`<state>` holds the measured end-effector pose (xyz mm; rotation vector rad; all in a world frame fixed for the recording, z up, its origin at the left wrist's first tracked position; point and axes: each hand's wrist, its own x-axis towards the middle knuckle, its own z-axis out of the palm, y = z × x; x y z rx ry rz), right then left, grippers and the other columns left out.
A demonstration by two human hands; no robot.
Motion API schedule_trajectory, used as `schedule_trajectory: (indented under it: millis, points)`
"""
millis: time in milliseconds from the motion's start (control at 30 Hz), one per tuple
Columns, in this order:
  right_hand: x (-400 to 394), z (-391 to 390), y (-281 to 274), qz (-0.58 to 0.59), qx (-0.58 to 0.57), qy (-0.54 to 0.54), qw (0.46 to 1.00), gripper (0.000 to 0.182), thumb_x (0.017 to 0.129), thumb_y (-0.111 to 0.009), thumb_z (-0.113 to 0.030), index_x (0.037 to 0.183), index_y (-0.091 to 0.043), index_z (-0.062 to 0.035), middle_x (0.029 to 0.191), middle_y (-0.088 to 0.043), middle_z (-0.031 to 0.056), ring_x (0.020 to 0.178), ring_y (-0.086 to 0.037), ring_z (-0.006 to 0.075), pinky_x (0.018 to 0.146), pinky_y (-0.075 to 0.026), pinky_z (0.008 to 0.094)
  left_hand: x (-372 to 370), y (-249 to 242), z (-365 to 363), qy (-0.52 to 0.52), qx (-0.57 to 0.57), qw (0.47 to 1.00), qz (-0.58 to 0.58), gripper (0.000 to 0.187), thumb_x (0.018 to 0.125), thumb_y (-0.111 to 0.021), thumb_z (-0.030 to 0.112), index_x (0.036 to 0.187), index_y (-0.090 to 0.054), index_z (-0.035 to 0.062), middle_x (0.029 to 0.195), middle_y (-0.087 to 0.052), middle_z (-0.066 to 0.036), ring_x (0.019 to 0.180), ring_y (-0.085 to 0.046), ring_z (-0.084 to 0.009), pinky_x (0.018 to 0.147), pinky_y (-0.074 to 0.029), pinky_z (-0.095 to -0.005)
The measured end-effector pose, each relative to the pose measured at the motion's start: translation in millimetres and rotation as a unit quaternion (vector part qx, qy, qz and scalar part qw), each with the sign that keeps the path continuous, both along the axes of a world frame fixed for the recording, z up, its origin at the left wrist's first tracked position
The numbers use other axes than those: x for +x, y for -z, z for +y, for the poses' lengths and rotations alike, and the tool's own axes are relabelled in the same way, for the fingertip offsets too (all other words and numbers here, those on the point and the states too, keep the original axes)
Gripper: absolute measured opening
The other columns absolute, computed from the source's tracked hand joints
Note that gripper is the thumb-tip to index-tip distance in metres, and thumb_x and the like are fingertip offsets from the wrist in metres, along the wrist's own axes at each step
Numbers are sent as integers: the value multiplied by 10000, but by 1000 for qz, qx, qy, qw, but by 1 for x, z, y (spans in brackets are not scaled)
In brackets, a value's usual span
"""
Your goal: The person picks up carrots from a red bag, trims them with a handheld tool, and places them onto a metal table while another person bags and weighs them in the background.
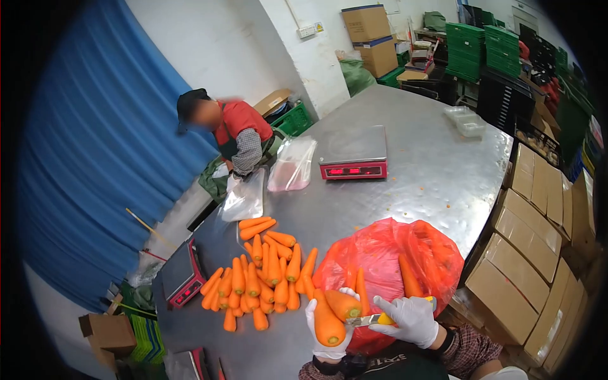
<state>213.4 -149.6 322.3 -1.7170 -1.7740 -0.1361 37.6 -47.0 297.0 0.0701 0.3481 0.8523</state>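
My left hand (335, 351), in a white glove, is closed around two carrots (327, 320) held side by side with their thick ends toward me. In my gloved right hand (410, 322) is a yellow-handled utility knife (382, 320), gripped around the handle. Its blade points left and lies right at the thick end of the upper carrot (342, 305). Just beyond both hands, a red plastic bag (437, 253) lies open with more carrots (410, 277) inside. Left of it, a pile of loose carrots (256, 278) rests on the metal table (418, 164).
A scale (353, 152) stands mid-table, and another (182, 273) sits at the left edge. Across the table, a person (237, 130) handles clear plastic bags (246, 196). Cardboard boxes (513, 278) line the right side. A clear plastic tray (465, 120) lies near the far edge.
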Motion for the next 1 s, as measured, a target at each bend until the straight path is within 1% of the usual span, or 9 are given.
schedule_trajectory:
  millis: [200, 267, 400, 533, 600, 700, 833, 867, 1000]
  points:
    - [27, 31, 27, 107, 40, 184, 976, 365, 769, -820, -311, 1063, -731, -114, 654, -614, 74, 525, -624, 220, 478, -487, 341, -10, -8, 3, 17, -156, 971, -181, 665, 847, -574, 455, 1272, -452, -42, 1148, -557, -186, 1093, -553, -323, 1044, -423, -456]
    - [51, 35, 25, 186, 80, 221, 954, 329, 773, -819, -192, 1062, -730, -63, 833, -713, 143, 667, -699, 262, 595, -543, 337, -20, -15, 2, 177, -12, 982, -62, 573, 829, -629, 326, 1247, -456, -26, 1108, -547, -175, 1047, -545, -326, 1009, -441, -451]
    - [49, 27, 26, 212, 35, 174, 961, 355, 779, -816, -215, 1081, -725, -51, 860, -716, 152, 710, -707, 276, 648, -550, 346, -52, -14, 73, 82, 156, 957, 231, 463, 842, -634, 215, 1231, -468, 28, 1054, -579, -154, 978, -609, -303, 972, -490, -432]
    - [42, 29, 39, 249, -72, 198, 945, 368, 797, -801, -285, 1095, -727, -81, 908, -723, 145, 752, -713, 286, 678, -561, 348, -112, 36, 229, -130, 375, 605, 690, 624, 811, -732, 214, 1333, -448, 21, 1124, -637, -181, 1017, -653, -306, 857, -533, -370]
    - [36, 33, 47, 258, -110, 190, 941, 382, 812, -779, -346, 1111, -724, -115, 921, -724, 136, 779, -712, 295, 694, -565, 362, -112, 20, 262, 2, 314, 372, 874, 869, 832, -730, 391, 1507, -314, 34, 1350, -559, -205, 1165, -599, -342, 934, -503, -427]
    - [29, 43, 75, 283, -253, 168, 910, 423, 823, -751, -399, 1149, -700, -134, 956, -714, 160, 865, -698, 334, 754, -556, 409, -132, 80, 285, 199, 278, 175, 923, 980, 856, -656, 561, 1570, -205, 63, 1534, -386, -184, 1370, -429, -353, 1077, -381, -526]
    - [21, 50, 137, 341, -356, 156, 856, 496, 810, -752, -432, 1204, -672, -142, 964, -712, 181, 905, -691, 358, 786, -549, 428, -138, 112, 285, 188, 321, 65, 926, 953, 870, -624, 558, 1569, -203, 64, 1610, -248, -165, 1498, -192, -336, 1155, -138, -658]
    - [15, 55, 143, 342, -366, 148, 853, 591, 788, -763, -457, 1267, -629, -139, 1023, -706, 183, 952, -685, 363, 820, -543, 432, -130, 109, 269, 88, 397, -9, 913, 832, 854, -670, 435, 1504, -338, 35, 1534, -363, -192, 1410, -349, -363, 1132, -254, -595]
    - [-15, 73, 163, 356, -360, 155, 848, 901, 716, -802, -518, 1439, -461, -102, 1241, -656, 175, 1108, -651, 351, 926, -516, 424, -55, 43, 164, -19, 654, 369, 660, 237, 854, -610, 131, 1069, -650, 42, 1022, -653, -152, 960, -605, -351, 881, -475, -438]
